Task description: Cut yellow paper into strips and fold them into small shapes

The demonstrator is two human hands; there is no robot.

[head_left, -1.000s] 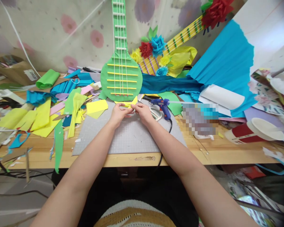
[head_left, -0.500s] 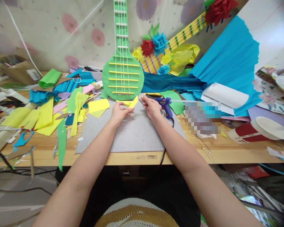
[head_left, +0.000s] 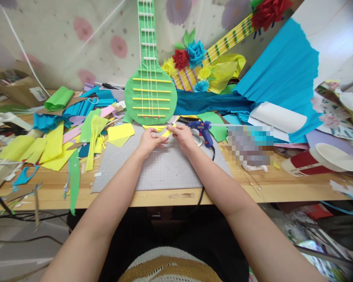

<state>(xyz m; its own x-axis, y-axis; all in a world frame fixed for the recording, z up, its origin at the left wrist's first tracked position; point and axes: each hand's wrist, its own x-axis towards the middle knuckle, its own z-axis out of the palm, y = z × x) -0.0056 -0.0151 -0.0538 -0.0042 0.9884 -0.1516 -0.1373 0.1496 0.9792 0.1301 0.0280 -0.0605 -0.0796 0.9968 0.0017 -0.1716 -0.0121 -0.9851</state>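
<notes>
Between my two hands, above the grey cutting mat [head_left: 167, 172], is a small yellow paper strip [head_left: 166, 133]. My left hand [head_left: 150, 141] pinches its left end between thumb and fingers. At the upper right end, the fingertips of my right hand [head_left: 182, 136] close on the same strip. Right beside that hand lies a blue glue gun [head_left: 204, 131], its cord running down over the table edge. Behind my hands stands a green paper-covered lute [head_left: 151, 94] with white strings and yellow crossbars. More yellow paper shows just behind my fingers, partly hidden.
Yellow crepe paper pieces [head_left: 54, 147] and other scraps cover the left side. A second, yellow instrument [head_left: 228, 41] with paper flowers leans behind. Blue crepe paper [head_left: 282, 74] fans out at right, near a red and white paper cup [head_left: 314, 160]. Black cables hang at lower left.
My right hand has moved slightly left and onto the yellow strip's upper end, which stood free before. The strip now lies lower between both hands. The view has shifted slightly.
</notes>
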